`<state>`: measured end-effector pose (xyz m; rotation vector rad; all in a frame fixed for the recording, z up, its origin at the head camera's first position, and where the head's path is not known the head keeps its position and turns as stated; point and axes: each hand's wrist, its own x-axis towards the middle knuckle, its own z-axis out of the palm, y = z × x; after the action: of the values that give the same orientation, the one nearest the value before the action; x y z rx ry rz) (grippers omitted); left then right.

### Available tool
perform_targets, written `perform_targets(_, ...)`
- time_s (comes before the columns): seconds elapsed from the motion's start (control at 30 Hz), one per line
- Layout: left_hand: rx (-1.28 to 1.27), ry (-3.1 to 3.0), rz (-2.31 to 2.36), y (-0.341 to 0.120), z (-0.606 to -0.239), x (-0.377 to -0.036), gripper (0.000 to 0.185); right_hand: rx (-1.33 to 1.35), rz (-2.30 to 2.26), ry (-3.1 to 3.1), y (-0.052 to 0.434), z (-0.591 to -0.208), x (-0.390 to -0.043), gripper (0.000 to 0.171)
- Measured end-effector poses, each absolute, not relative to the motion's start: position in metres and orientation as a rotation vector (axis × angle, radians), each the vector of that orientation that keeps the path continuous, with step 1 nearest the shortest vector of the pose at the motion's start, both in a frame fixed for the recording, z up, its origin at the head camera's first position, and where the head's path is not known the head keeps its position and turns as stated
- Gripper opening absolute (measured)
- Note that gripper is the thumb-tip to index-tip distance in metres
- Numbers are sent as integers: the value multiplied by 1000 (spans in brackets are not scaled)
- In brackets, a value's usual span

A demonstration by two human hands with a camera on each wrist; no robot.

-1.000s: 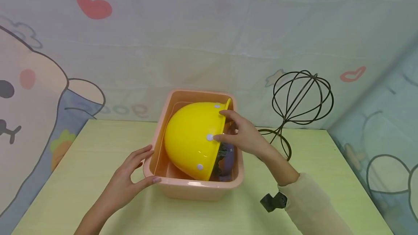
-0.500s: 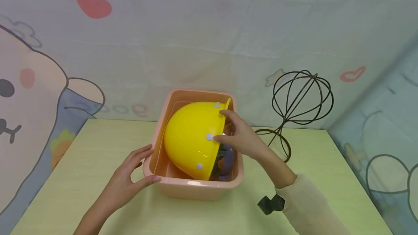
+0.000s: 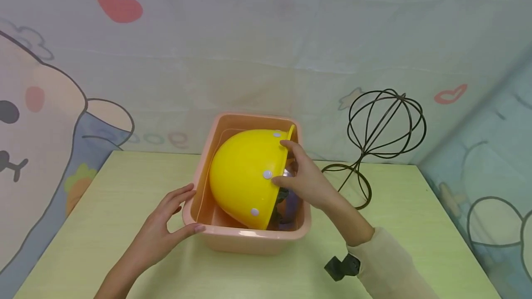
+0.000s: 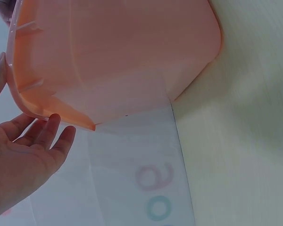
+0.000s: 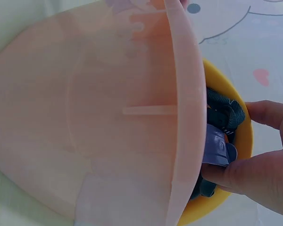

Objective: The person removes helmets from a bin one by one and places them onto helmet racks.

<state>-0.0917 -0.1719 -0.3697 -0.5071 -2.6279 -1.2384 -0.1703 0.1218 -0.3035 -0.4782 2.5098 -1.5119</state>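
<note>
Broadly, the table (image 3: 124, 225) carried a pink tub (image 3: 249, 239) near its far edge, and a wire stand (image 3: 384, 126) stood to the right of it, apart from the tub. Inside the tub the yellow helmet (image 3: 243, 176) lay tipped on its side, dome toward my left, open side toward my right, its lower edge down near the tub floor. Its inner straps (image 5: 224, 115) and a bluish liner piece (image 5: 217, 148) showed in the right wrist view.

My right hand (image 3: 305, 181) pinched the helmet's brim, thumb on the outer shell and fingers curled inside. My left hand (image 3: 164, 232) rested against the tub's near left corner, fingers spread and nearly straight, thumb along the rim, clasping nothing.

Risks, as I judged them:
- The tub was steadied by an open hand only; a pull on the helmet could have dragged or tilted it across the table.
- The helmet filled much of the tub; lifted askew, the brim could have caught the wall.
- A pinch at one edge of a smooth shell could have slipped.
- Fingers inside could have snagged the straps.
</note>
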Motion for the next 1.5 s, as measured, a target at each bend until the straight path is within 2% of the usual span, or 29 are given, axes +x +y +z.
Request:
perform_targets(1.03, -464, -2673, -1354, -173, -368, -90, 63, -553, -1685, 2403, 130, -315, -172, 57)
perform_targets(1.5, -515, -2625, -1271, -173, -369, -92, 62, -539, -1879, 2261, 139, -324, -171, 57)
